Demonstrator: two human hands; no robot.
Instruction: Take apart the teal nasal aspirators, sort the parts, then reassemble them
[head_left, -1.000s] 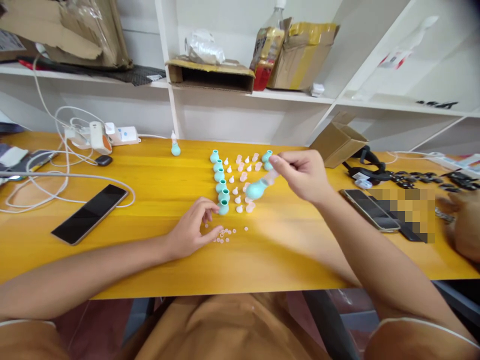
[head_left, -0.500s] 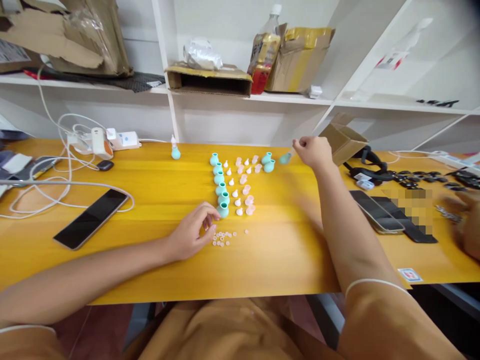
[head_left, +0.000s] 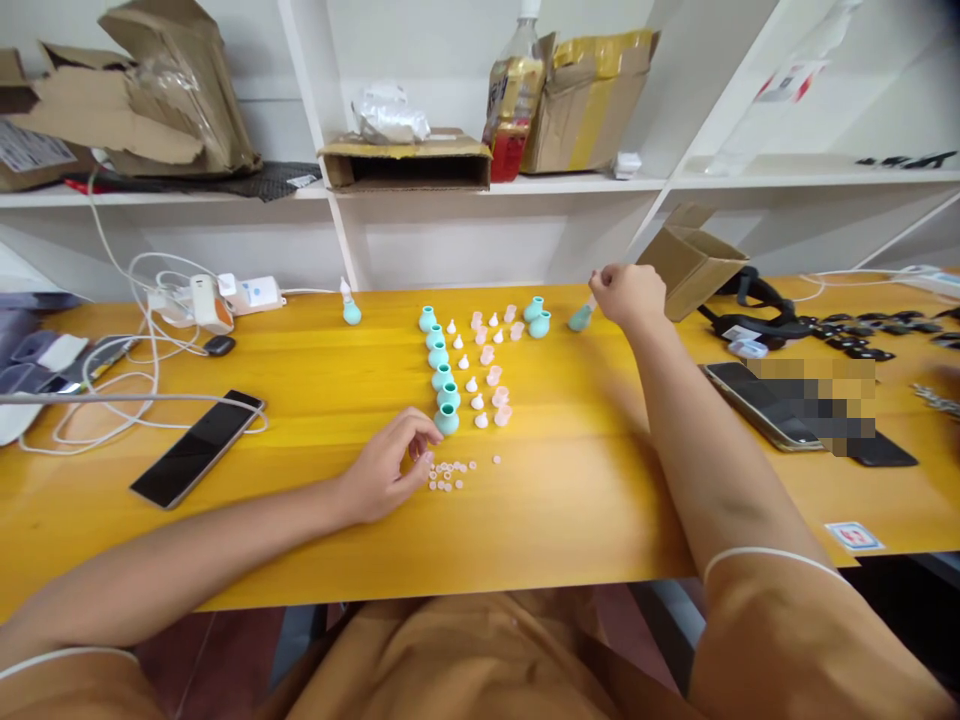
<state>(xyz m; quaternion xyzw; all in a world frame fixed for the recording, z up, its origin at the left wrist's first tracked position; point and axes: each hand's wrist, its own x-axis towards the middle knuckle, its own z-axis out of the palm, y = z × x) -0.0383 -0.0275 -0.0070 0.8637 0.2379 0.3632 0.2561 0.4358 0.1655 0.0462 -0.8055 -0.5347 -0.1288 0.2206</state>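
My right hand (head_left: 628, 295) is closed at the far side of the table, its fingers round the top of a nasal aspirator (head_left: 580, 319) with a teal bulb. The fingers hide most of its tip, and I cannot tell whether the bulb touches the table. My left hand (head_left: 390, 465) rests on the table, fingers loosely curled, thumb apart and nothing held. It lies beside small clear rings (head_left: 447, 475) and the nearest of a row of teal bulbs (head_left: 447, 419). White cone-shaped pieces (head_left: 471, 384) and pink translucent cups (head_left: 494, 375) stand in rows right of the bulbs.
Two more teal bulbs (head_left: 539, 323) stand near the back. An assembled aspirator (head_left: 352, 305) stands at the back left. A phone (head_left: 196, 450) and white cables lie left. An open cardboard box (head_left: 694, 262), black headset (head_left: 754, 312) and another phone (head_left: 761, 405) are right.
The aspirator in my right hand has become more upright, and the hand stays near the same spot. My left hand has not moved. The view has shifted slightly.
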